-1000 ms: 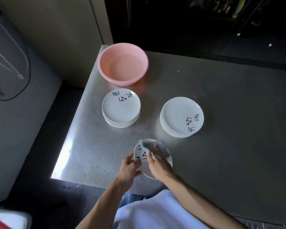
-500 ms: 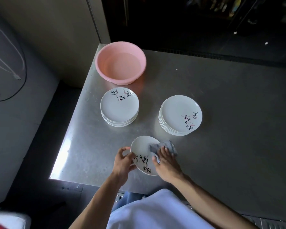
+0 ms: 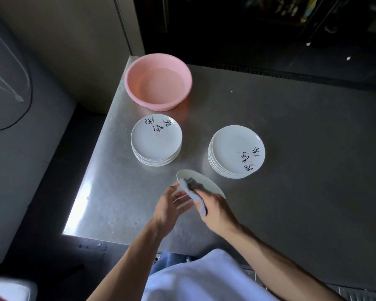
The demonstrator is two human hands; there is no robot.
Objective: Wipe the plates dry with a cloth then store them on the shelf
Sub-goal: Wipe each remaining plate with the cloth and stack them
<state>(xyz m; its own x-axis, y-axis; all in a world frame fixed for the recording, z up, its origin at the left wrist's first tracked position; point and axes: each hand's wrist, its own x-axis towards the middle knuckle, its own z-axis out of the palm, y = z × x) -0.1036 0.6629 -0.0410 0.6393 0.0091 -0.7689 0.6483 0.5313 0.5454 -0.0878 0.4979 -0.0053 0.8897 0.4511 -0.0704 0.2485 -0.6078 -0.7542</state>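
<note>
We work at a steel table (image 3: 291, 127), dim room beyond | left hand (image 3: 167, 211) supports tilted plate (image 3: 205, 184), finger curl unclear | right hand (image 3: 217, 211) clutches cloth (image 3: 194, 192) against it

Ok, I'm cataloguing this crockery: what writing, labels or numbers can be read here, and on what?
Left plate stack: black brush characters on the top plate, too blurred to read.
Right plate stack: the same, turned sideways, unreadable.
Pink basin: no text visible.
</note>
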